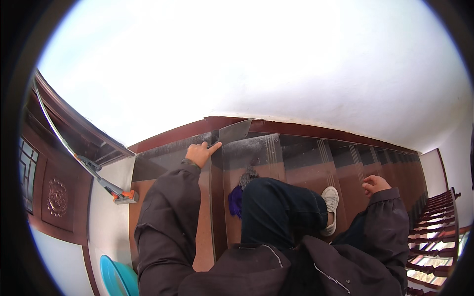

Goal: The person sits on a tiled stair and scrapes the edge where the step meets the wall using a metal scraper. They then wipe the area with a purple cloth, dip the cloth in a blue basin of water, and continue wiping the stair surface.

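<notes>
My left hand (200, 152) is closed around the handle of a wide, flat metal scraper (235, 131). Its grey blade lies against the dark red skirting (177, 134) at the foot of the white wall, over a stair. Pale dust marks the dark border of the steps (251, 148) near it. My right hand (374, 185) hangs over the lower steps with curled fingers, and nothing is seen in it. Beside my bent knee lies a grey, fluffy bundle (249, 177) touching a purple cloth or fibre piece (235, 202); how they are joined cannot be told.
A flat mop (118, 192) with a long pole leans at the left. A turquoise basin (117, 275) stands at the lower left, near a dark wooden door (66, 185). Wooden balusters (435, 233) edge the stairs at the right. My shoe (329, 211) rests on a step.
</notes>
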Demonstrator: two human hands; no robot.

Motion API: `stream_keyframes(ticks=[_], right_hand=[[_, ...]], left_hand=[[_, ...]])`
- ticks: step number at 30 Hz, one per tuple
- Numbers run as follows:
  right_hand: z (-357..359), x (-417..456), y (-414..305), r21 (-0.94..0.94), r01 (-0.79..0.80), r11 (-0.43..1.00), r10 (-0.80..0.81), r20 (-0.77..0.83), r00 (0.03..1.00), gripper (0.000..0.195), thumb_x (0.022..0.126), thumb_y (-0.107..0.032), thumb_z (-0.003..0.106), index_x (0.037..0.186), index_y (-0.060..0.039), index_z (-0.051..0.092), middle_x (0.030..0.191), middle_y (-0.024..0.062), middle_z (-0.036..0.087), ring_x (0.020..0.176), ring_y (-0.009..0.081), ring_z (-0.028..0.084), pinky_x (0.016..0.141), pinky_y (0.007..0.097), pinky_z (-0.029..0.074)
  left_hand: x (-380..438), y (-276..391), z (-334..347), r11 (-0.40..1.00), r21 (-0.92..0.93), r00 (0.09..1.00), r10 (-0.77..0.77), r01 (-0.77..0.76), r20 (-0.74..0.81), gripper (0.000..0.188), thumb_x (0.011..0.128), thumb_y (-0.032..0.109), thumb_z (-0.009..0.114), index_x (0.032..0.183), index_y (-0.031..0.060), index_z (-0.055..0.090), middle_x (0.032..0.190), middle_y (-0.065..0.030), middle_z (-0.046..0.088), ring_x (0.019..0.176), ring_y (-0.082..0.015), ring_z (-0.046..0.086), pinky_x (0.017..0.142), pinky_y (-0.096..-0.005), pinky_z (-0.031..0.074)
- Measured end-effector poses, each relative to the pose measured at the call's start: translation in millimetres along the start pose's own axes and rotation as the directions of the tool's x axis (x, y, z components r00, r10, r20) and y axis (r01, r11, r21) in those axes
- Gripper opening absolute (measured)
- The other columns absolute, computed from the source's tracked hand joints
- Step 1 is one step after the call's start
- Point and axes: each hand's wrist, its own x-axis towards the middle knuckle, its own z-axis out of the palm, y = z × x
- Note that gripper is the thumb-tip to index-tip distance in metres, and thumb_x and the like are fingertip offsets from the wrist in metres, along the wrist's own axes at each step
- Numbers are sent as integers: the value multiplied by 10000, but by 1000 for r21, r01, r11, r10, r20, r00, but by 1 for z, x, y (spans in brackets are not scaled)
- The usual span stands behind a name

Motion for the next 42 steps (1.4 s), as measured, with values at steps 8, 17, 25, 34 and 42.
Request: stream_keyframes(ticks=[8,17,25,34,42], right_hand=[[9,16,-5,-23,17,1000,-17,23,1000,324,897,-130,620,1163,36,539,775,99,636,618,154,617,550,289,516],[5,11,8,-7,14,1000,-14,-6,1000,346,880,-145,641,1159,39,549,806,118,651,650,166,636,559,302,523],[4,10,7,-1,8,1000,-8,3,1000,380,862,-199,660,1152,30,573,791,129,666,682,185,661,598,318,529],[7,-4,-12,-2,-31,1000,31,36,999,315,912,-161,601,1162,25,553,804,89,642,659,149,621,579,279,510],[43,-10,-77,451,112,886,-203,160,966,430,937,-354,576,1216,-29,540,931,70,663,770,125,618,658,260,503]], left_hand=[[5,7,4,999,-12,999,-37,37,17,650,862,77,524,1403,410,385,740,-51,530,555,-222,566,509,-362,448],[27,17,1,995,-89,999,35,-34,12,599,862,83,511,1380,371,427,776,-48,550,605,-212,587,556,-366,452],[-19,-8,5,997,-2,997,-79,79,-10,621,844,86,532,1363,412,437,752,-42,530,570,-222,559,531,-363,446],[38,40,-24,969,-242,999,-48,43,-16,507,845,185,588,1302,392,513,761,-57,552,608,-235,598,532,-379,467],[119,188,-122,-163,-970,948,-231,182,217,545,755,263,709,1268,139,573,978,-151,688,853,-279,674,761,-365,518]])
